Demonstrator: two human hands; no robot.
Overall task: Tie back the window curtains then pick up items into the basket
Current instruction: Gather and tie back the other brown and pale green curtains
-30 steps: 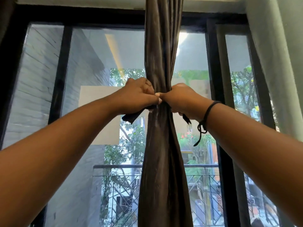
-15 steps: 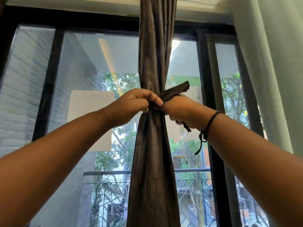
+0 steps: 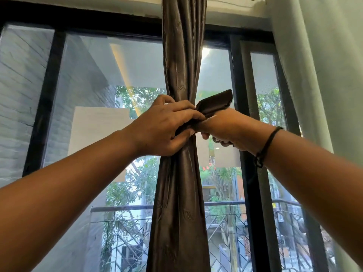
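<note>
At the window, both the left hand (image 3: pixel 165 128) and right hand (image 3: pixel 225 130) are gripping the tie strap (image 3: pixel 213 105) around the gathered brown curtain (image 3: pixel 180 75); uneven tension risks the wrap slipping loose.

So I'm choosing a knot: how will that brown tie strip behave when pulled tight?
The tie strip looks floppy: its free end folds over the right hand. Its sheen, like the brown curtain, suggests it may slip. Probably light, pinched easily by the left hand.
</note>
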